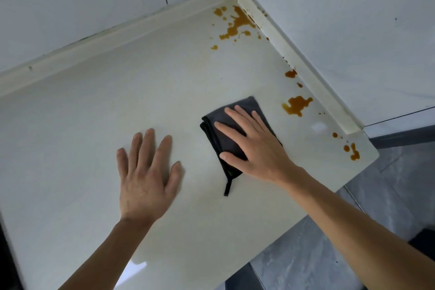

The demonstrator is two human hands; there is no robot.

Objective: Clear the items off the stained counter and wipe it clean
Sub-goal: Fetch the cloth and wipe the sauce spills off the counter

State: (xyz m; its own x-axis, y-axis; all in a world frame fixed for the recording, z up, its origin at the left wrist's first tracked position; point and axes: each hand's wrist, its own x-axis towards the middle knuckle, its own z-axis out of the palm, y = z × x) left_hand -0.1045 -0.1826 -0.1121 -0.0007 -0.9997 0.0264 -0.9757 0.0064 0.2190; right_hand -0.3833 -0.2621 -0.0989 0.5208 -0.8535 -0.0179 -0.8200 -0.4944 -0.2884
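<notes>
left hand [146,172]: flat on the counter, fingers straight and spread, holds nothing
counter [82,125]: smooth glossy cream top, raised lip along the back and right edges, rounded front corner
right hand [251,143]: palm down on the cloth, fingers straight, pressing it, not curled round it
cloth [226,134]: dark grey, soft, folded into a thick rectangle, layered edges at its left, thin black loop trailing from the near end; lies mid-counter, right of the left hand
stains [297,105]: amber wet blotches and droplets, right of the cloth by the lip, more at the front right corner and in the far corner
wall [329,19]: pale tiles, dark grout lines
floor [306,254]: grey marbled tiles
</notes>
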